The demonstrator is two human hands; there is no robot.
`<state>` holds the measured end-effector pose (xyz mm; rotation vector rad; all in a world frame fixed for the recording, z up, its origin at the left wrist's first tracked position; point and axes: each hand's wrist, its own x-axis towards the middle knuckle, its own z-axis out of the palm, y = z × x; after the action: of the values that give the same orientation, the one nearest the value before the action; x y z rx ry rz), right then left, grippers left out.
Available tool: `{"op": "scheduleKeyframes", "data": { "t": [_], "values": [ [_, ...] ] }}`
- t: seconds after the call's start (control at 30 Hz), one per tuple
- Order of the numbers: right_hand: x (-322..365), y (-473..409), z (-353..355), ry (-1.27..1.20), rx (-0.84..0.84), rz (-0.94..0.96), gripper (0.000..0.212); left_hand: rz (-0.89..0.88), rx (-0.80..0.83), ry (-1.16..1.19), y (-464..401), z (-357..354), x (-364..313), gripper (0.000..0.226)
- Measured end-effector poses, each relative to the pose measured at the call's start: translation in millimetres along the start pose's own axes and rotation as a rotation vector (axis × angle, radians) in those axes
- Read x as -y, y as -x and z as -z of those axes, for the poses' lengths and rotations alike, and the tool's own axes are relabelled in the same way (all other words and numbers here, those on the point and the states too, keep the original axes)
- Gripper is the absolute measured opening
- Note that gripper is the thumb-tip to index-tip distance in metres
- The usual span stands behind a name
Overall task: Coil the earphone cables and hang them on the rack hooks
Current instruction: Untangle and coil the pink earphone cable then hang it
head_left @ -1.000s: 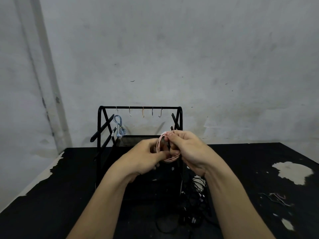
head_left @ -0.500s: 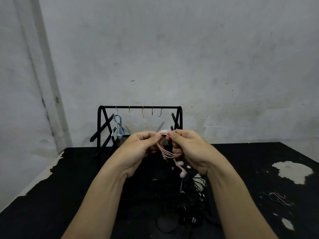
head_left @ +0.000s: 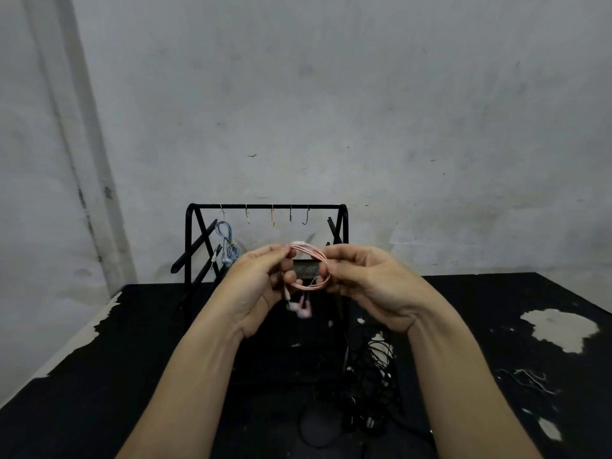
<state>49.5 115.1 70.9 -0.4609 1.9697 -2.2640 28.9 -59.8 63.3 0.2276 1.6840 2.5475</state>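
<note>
In the head view we see both hands raised in front of the black rack, which stands on the dark surface against a pale wall. The left hand pinches the left side of the pink earphone cable between thumb and fingertips, and the right hand pinches its right side the same way, fingers curled around the strands. The cable is thin and pale pink, wound into a small oval coil of several loops held between the two hands, in front of the rack's lower half. A small whitish inline piece sits at the top of the coil. Below the coil, its pink earbuds dangle, slightly blurred, together with a short loose end.

Along the rack's top bar hang five small hooks. From the leftmost one hangs a coiled blue earphone cable, inside the rack's left frame. In front of the rack and to its right, a tangle of black cables lies on the surface. Farther right of the rack, a few thin loose wires lie near a patch where the dark covering has peeled.
</note>
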Motion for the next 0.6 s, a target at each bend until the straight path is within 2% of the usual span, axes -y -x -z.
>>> {"op": "scheduleKeyframes", "data": {
  "t": [0.1, 0.3, 0.47, 0.6],
  "values": [
    [-0.7, -2.0, 2.1, -0.028, -0.059, 0.042, 0.022, -0.014, 0.013, -0.03, -1.2, 1.4, 2.2, 0.016],
    [3.2, -4.4, 3.6, -0.109, -0.251, 0.136, 0.017, 0.019, 0.192, -0.1, 3.6, 5.9, 1.0, 0.03],
    [6.0, -0.8, 0.6, -0.102, -0.287, 0.13, 0.012, -0.07, 0.058, -0.173, 2.4, 2.4, 1.1, 0.028],
    [3.5, -1.9, -2.1, -0.153, -0.243, 0.11, 0.018, -0.115, -0.062, -0.163, -2.0, 4.5, 3.6, 0.017]
  ]
}}
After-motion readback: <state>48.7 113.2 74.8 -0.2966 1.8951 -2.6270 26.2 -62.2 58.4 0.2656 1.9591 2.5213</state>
